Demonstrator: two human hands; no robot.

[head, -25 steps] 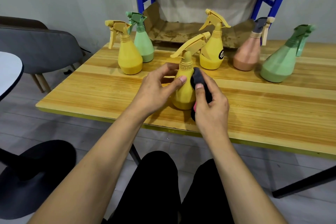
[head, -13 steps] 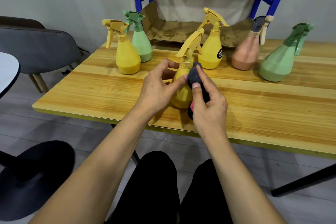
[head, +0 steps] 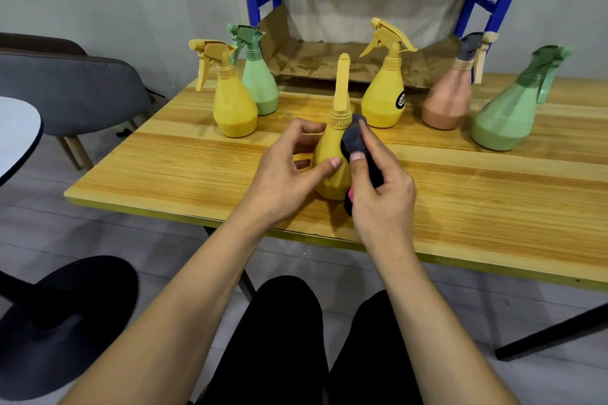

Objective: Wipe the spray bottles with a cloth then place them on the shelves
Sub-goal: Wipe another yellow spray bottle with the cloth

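Evidently early going: gripping the yellow spray bottle (head: 329, 158) upright near the table's (head: 197, 171) front edge with the left hand (head: 289, 174), pressing the dark cloth (head: 354, 141), bunched in the right hand (head: 383, 197), against its shoulder. Leaves five standing further back, seemingly unwiped: plain yellow bottle (head: 234, 112), small green bottle (head: 260, 85), labelled yellow bottle (head: 383, 99), pinkish bottle (head: 447, 102), large green bottle (head: 505, 122). Shows nothing on the cardboard-lined shelf (head: 316, 62) behind, so all shelving to come

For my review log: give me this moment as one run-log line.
phase: wiping | left hand: holds yellow spray bottle | right hand: presses dark cloth against its shoulder | shelving: not yet done
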